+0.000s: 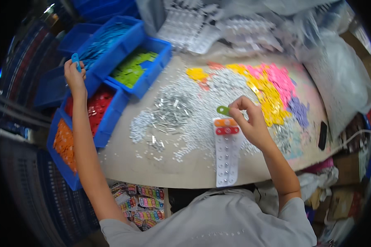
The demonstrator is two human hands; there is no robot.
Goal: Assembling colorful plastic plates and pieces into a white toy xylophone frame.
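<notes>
My left hand (76, 78) is raised at the left, closed on a light blue plastic piece (75, 60), flat with rounded ends. It is beside the bin of blue pieces (105, 41). My right hand (251, 119) pinches a similar green piece (222, 110) by one end, just above the far end of a white strip (226, 164). Across that strip lie an orange piece (225, 122) and, nearer to me, a red piece (227, 131). Down the rest of the strip run small round studs. My fingers partly hide the green piece's right end.
Blue bins at the left hold green (132, 70), red (95, 109) and orange pieces (63, 140). Small white parts (202, 107), metal pins (171, 109) and yellow (268, 101), pink (278, 80) and purple pieces (299, 111) cover the table (152, 168). Plastic bags (338, 78) stand at right.
</notes>
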